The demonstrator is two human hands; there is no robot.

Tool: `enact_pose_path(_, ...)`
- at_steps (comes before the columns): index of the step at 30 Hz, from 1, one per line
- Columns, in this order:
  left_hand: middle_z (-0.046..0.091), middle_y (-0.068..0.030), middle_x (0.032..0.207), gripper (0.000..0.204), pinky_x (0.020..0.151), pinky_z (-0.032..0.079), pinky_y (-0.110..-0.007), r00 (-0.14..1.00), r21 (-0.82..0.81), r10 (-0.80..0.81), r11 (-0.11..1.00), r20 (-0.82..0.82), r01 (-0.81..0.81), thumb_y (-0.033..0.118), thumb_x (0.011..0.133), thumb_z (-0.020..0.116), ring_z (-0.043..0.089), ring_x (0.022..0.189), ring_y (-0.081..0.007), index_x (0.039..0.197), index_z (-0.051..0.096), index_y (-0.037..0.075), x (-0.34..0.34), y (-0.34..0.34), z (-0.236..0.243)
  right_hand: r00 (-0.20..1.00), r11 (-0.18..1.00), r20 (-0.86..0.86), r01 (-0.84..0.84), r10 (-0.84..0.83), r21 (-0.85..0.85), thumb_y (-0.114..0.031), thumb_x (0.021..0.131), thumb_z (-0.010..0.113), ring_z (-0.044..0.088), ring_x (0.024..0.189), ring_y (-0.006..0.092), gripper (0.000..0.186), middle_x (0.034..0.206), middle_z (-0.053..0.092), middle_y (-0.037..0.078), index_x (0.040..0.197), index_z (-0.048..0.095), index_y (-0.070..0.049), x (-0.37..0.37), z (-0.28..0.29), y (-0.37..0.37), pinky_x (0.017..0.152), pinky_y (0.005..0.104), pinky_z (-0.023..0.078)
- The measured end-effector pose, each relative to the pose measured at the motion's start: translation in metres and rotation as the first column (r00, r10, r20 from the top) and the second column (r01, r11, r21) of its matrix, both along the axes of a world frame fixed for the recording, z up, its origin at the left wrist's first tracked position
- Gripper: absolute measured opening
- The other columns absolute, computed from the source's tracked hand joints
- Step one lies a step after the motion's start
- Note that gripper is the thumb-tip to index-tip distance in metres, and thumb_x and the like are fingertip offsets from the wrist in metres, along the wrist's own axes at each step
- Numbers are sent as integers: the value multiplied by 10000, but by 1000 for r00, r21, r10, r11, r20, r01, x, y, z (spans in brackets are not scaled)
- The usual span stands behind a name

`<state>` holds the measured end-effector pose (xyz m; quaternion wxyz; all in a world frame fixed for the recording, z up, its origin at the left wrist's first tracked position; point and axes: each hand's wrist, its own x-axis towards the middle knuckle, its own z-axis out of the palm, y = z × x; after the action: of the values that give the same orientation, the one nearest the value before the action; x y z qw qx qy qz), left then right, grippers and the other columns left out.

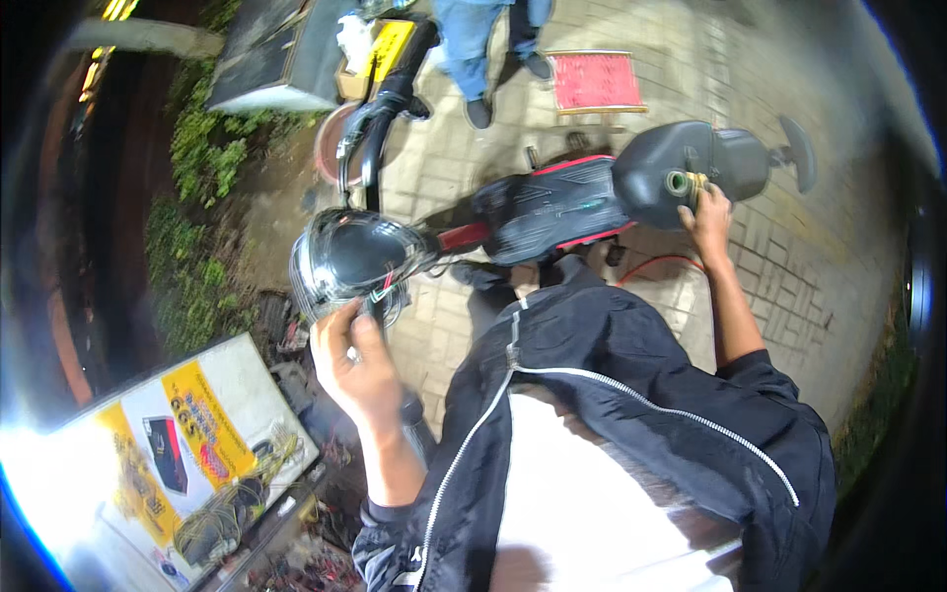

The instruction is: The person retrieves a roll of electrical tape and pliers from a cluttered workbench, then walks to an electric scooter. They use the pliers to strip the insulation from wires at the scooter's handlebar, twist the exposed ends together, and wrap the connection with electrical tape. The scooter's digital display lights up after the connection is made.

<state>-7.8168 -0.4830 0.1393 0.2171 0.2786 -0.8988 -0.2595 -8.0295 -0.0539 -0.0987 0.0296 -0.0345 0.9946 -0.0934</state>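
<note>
An electric scooter with red trim stands across the view in front of me, its silver and black rounded front part [345, 252] at the left. Several thin red, green and white wires [383, 286] come out beside that front part. My left hand [355, 360] is closed at these wires, thumb and fingers curled around their ends; a small white thing shows between its fingers. Over the grey seat [656, 163], my right hand [710, 217] grips a small yellow-green roll of tape [679, 183]. The dark footboard [557, 209] lies between the two hands.
A person in blue trousers [472, 49] stands beyond the scooter, near a red-topped low stool [595, 81]. At lower left is a white board [118, 434] with a yellow poster and coiled cables [212, 528]. Plants [192, 257] line the left side; a grey cabinet [276, 54] stands behind.
</note>
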Motion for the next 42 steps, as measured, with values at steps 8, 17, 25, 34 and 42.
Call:
enact_pose_path(8, 604, -138, 1053, 304, 854, 478, -389, 989, -216, -103, 969, 107, 124, 37, 813, 672, 579, 1002, -304, 1116, 664, 28, -9, 9, -6, 931, 911, -301, -293, 204, -289, -132, 816, 718, 568, 1093, 352, 239, 1129, 635, 162, 1026, 681, -27, 0, 69, -57, 965, 427, 444)
enact_pose_path(17, 593, -131, 1061, 180, 905, 457, -441, 982, -222, -133, 961, 137, 161, -8, 859, 638, 569, 1039, -315, 1038, 655, 1, -16, 0, -21, 880, 851, 87, 474, -467, -224, -335, 813, 744, 595, 1146, 366, 410, 1173, 658, 178, 1118, 685, -66, -111, 27, 3, 941, 510, 480)
enact_pose_path(25, 625, -135, 1004, 141, 901, 458, -425, 979, -244, -156, 952, 134, 185, -17, 854, 655, 584, 999, -309, 995, 651, -7, -11, -1, -17, 850, 842, 152, 523, -504, -135, -248, 780, 714, 664, 1033, 370, 287, 1049, 706, 202, 999, 740, -64, -130, -16, 18, 908, 446, 524)
enact_pose_path(34, 682, -123, 982, 152, 819, 522, -338, 999, 135, -22, 991, 34, 17, -13, 841, 674, 653, 894, -259, 990, 676, 14, -1, 0, -12, 859, 902, -359, 230, -365, -366, -154, 905, 584, 648, 954, 313, 282, 1049, 677, 218, 1086, 641, 54, -92, 64, 73, 855, 382, 497)
enact_pose_path(42, 651, -127, 1036, 152, 798, 521, -342, 978, 111, -206, 971, -42, 209, -23, 797, 676, 651, 916, -275, 939, 627, 3, 2, -6, -16, 929, 293, 64, -50, 366, -955, -53, 1001, 537, 503, 691, 64, 129, 887, 577, 17, 1063, 600, 41, 11, 167, -112, 615, 215, 433)
